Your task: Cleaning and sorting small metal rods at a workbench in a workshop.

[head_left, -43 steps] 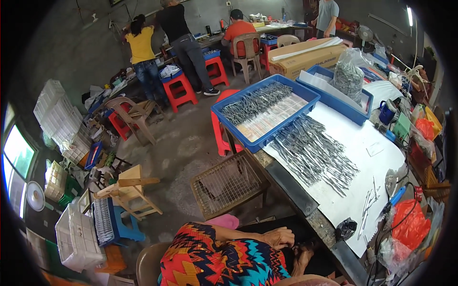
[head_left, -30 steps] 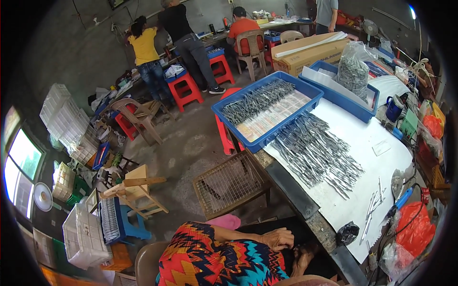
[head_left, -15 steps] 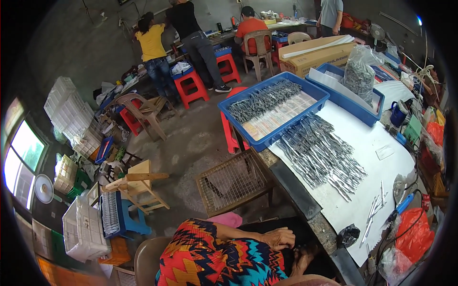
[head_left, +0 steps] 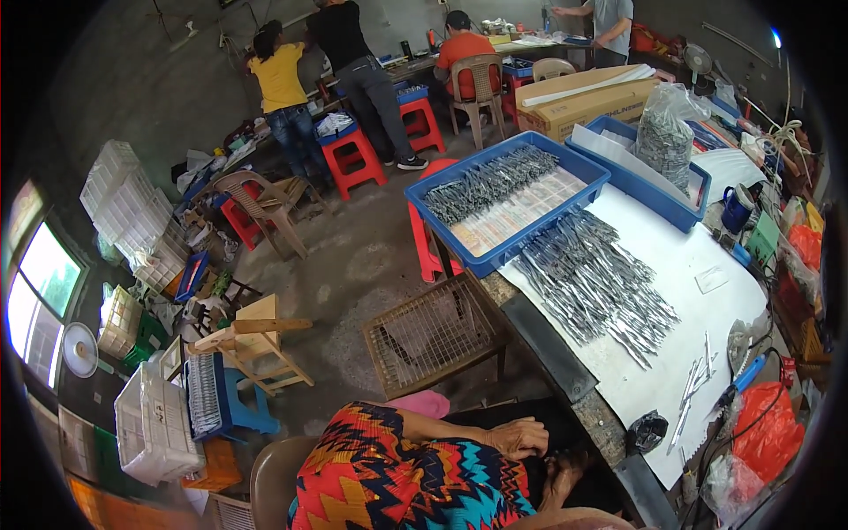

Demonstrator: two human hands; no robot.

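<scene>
Beside the table's near edge, low over dark cloth, my left hand [head_left: 519,438] is closed with its fingers curled down. Just below it, my right hand [head_left: 563,475] is closed too, its fingertips near the left hand. Whatever lies between the fingers is too small and dark to make out. To the right is the worktable with a white sheet [head_left: 658,380]. A broad pile of thin metal rods [head_left: 601,287] lies on that sheet, and a few loose rods [head_left: 689,397] lie nearer. A crumpled black plastic bag [head_left: 647,433] sits by the table edge closest to my hands.
Blue trays [head_left: 499,256] stand at the table's far end, one with more rods, another with a filled clear bag [head_left: 664,141]. A blue-handled tool [head_left: 749,374] and a red plastic bag [head_left: 767,428] lie at right. A low wire-mesh frame [head_left: 433,336] stands left of the table.
My hands stay almost in place, with only slight finger movement. At the back, the person in grey has raised their forearms out to the left.
</scene>
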